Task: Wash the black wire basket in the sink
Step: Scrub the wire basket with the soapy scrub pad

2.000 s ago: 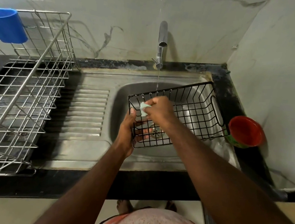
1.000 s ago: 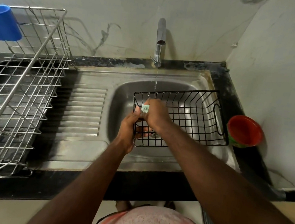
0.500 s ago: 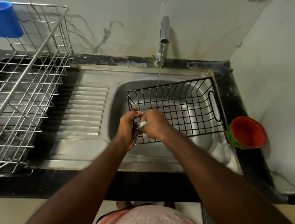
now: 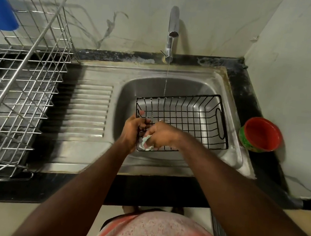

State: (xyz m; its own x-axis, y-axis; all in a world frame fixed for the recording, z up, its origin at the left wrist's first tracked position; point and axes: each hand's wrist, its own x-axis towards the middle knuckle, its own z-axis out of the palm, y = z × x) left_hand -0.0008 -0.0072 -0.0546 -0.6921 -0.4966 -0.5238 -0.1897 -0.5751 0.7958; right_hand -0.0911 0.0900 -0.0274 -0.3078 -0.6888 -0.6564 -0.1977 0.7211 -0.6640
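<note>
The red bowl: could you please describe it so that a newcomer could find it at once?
Start at the steel sink below the tap. Just right of it, on the black counter in the wall corner, stands the red bowl. It is the only red thing there, with a green patterned outside.

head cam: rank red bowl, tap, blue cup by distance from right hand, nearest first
From the right hand:
1. Tap, straight behind, and red bowl, to its right on the counter: too close to call.
2. Blue cup, far left on the rack.
</note>
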